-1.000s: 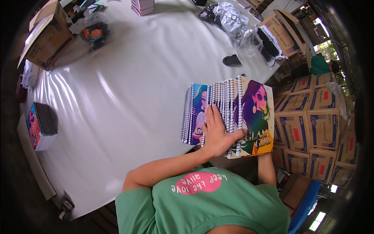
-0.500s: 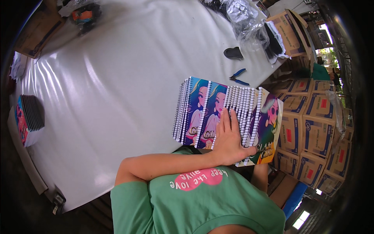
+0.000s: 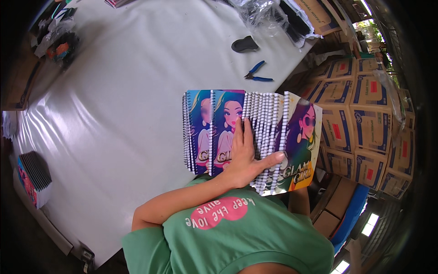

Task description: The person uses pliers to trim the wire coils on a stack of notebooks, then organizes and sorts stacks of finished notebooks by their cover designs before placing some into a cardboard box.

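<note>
A fanned row of spiral-bound notebooks (image 3: 301,137) with illustrated covers lies near my body, over the table's near right edge. White coils overlap closely in the middle, and two purple-blue covers (image 3: 198,132) show at the left. My left hand (image 3: 244,160) lies across the fan with fingers stretched out and thumb spread toward the rightmost cover. It presses on the covers and coils without wrapping round them. My right forearm (image 3: 299,202) reaches beneath the right end of the notebooks; that hand is hidden.
Blue-handled cutting pliers (image 3: 259,74) and a black curved object (image 3: 244,44) lie beyond the notebooks. Another notebook stack (image 3: 34,178) stands at the table's left edge. Clear plastic wrap (image 3: 260,16) heaps at the back. Cardboard boxes (image 3: 372,123) are piled to the right.
The view has turned, so the table's things sit elsewhere in it. My left thumb has spread and moved up over the rightmost cover. The hand stays on the notebooks.
</note>
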The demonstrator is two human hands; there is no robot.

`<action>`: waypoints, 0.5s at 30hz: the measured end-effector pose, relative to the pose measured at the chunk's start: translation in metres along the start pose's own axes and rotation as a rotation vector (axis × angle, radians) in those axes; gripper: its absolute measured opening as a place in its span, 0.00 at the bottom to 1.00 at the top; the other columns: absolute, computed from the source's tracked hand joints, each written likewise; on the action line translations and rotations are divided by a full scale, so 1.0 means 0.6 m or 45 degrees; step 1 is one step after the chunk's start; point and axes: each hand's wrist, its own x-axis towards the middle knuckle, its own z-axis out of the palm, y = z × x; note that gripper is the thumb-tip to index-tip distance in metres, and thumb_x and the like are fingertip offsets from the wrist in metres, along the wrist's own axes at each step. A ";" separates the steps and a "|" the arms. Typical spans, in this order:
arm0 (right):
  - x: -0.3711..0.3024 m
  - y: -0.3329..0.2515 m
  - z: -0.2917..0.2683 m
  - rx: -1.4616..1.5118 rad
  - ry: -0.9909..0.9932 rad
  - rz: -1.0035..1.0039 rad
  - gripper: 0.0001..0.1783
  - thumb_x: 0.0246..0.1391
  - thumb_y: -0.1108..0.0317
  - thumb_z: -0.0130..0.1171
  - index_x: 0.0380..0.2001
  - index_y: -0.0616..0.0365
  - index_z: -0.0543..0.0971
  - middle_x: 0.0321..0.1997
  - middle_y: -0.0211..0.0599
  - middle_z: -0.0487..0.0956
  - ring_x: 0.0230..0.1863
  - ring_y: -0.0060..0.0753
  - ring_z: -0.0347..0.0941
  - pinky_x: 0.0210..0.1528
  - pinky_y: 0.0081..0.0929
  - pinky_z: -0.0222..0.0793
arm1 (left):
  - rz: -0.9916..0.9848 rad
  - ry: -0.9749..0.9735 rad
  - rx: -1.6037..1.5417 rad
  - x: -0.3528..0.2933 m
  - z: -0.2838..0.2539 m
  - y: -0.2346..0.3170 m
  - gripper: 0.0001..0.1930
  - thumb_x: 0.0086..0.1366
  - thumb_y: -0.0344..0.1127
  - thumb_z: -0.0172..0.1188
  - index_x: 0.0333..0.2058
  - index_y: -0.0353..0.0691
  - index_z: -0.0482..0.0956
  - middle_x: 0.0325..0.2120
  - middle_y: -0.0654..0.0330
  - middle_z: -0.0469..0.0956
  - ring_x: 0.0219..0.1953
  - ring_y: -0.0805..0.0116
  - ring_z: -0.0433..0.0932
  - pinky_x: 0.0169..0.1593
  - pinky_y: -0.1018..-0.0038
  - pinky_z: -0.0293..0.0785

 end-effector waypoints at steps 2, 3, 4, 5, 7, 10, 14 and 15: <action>-0.004 -0.003 0.000 -0.005 0.012 -0.018 0.39 0.52 0.51 0.56 0.58 0.67 0.57 0.54 0.45 0.68 0.54 0.33 0.66 0.56 0.26 0.61 | -0.175 0.015 0.056 0.014 0.003 0.028 0.64 0.46 0.68 0.59 0.62 0.29 0.30 0.63 0.37 0.30 0.66 0.43 0.28 0.65 0.54 0.32; -0.008 -0.009 0.004 -0.004 0.006 -0.021 0.39 0.52 0.51 0.56 0.58 0.67 0.57 0.54 0.45 0.68 0.53 0.33 0.66 0.56 0.26 0.61 | -0.221 0.053 -0.092 0.018 -0.004 0.038 0.66 0.42 0.69 0.62 0.62 0.29 0.32 0.62 0.38 0.33 0.65 0.43 0.33 0.65 0.53 0.34; -0.008 -0.008 0.005 -0.016 -0.008 -0.024 0.40 0.52 0.51 0.56 0.59 0.67 0.57 0.53 0.45 0.68 0.53 0.33 0.67 0.56 0.26 0.61 | -0.265 0.099 -0.233 0.020 -0.011 0.043 0.68 0.38 0.69 0.64 0.62 0.28 0.34 0.62 0.38 0.37 0.65 0.43 0.37 0.64 0.52 0.37; -0.013 -0.010 0.010 -0.030 -0.021 -0.035 0.40 0.52 0.51 0.56 0.59 0.67 0.56 0.53 0.45 0.68 0.53 0.33 0.67 0.55 0.26 0.62 | -0.228 0.122 -0.439 0.021 -0.007 0.034 0.67 0.37 0.68 0.66 0.62 0.29 0.36 0.62 0.39 0.40 0.65 0.45 0.38 0.65 0.56 0.37; -0.027 -0.014 0.019 -0.064 -0.034 -0.069 0.40 0.52 0.51 0.57 0.59 0.67 0.56 0.53 0.45 0.68 0.53 0.33 0.67 0.55 0.26 0.62 | -0.204 -0.016 -0.791 0.015 -0.020 0.043 0.62 0.44 0.56 0.67 0.63 0.32 0.31 0.60 0.42 0.48 0.62 0.51 0.50 0.63 0.63 0.50; -0.067 -0.043 0.044 -0.147 -0.046 -0.141 0.40 0.52 0.52 0.57 0.59 0.68 0.56 0.53 0.45 0.68 0.52 0.33 0.67 0.55 0.26 0.62 | -0.226 -0.199 -1.126 -0.008 -0.040 0.063 0.54 0.51 0.39 0.63 0.64 0.41 0.28 0.57 0.46 0.54 0.56 0.57 0.64 0.55 0.66 0.66; -0.129 -0.101 0.112 -0.316 -0.165 -0.286 0.40 0.52 0.52 0.58 0.59 0.68 0.55 0.52 0.45 0.69 0.52 0.33 0.67 0.55 0.26 0.63 | -0.132 -0.250 -1.383 -0.051 -0.076 0.063 0.43 0.49 0.41 0.60 0.62 0.45 0.46 0.51 0.48 0.64 0.50 0.56 0.71 0.50 0.62 0.74; -0.147 -0.115 0.131 -0.354 -0.212 -0.310 0.41 0.52 0.52 0.58 0.59 0.68 0.55 0.52 0.45 0.69 0.52 0.33 0.68 0.55 0.26 0.63 | -0.078 -0.224 -1.437 -0.068 -0.092 0.061 0.41 0.48 0.42 0.60 0.59 0.41 0.51 0.48 0.49 0.68 0.47 0.57 0.73 0.49 0.63 0.74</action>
